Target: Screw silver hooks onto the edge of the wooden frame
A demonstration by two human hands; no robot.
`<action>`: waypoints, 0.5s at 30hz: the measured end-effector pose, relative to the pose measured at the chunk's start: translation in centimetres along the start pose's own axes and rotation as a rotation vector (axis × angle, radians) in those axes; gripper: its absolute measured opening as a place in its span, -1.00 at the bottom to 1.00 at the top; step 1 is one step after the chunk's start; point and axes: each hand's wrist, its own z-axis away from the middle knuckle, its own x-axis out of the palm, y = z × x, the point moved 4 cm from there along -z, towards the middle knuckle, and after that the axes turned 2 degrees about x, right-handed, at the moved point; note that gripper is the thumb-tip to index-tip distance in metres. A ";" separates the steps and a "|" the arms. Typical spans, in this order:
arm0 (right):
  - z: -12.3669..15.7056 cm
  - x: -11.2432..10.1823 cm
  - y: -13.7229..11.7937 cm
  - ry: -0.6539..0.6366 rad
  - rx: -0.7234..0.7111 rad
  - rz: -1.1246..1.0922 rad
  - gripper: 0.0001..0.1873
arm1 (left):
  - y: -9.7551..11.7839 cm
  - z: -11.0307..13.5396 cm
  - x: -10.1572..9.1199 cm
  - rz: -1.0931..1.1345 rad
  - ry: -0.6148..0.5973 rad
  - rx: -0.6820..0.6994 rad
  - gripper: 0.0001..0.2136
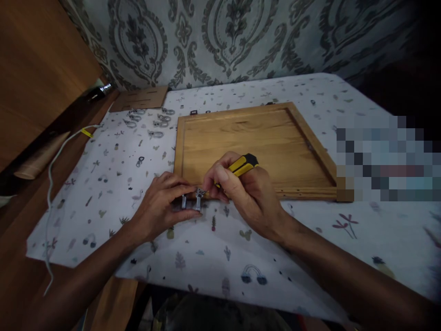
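A wooden framed panel [255, 138] lies flat on a table covered with a white patterned cloth [113, 174]. At its near left corner my left hand [161, 207] pinches a small metal hinge [198, 197] against the frame's edge. My right hand [244, 188] is closed round a screwdriver with a yellow and black handle [243, 165], its tip pointing down at the hinge. The two hands almost touch over the hinge.
Several more metal hinges [158, 122] lie at the cloth's far left, one alone [139, 161] nearer me. A brown cardboard piece [141, 97] sits behind them. A white cable [51, 184] runs down the left. A wooden cabinet side [34, 69] stands at left; patterned wallpaper behind.
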 end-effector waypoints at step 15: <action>0.0 0.0 -0.1 -0.004 -0.013 0.023 -0.54 | 0.1 -0.6 -0.2 0.016 -0.055 0.020 -0.65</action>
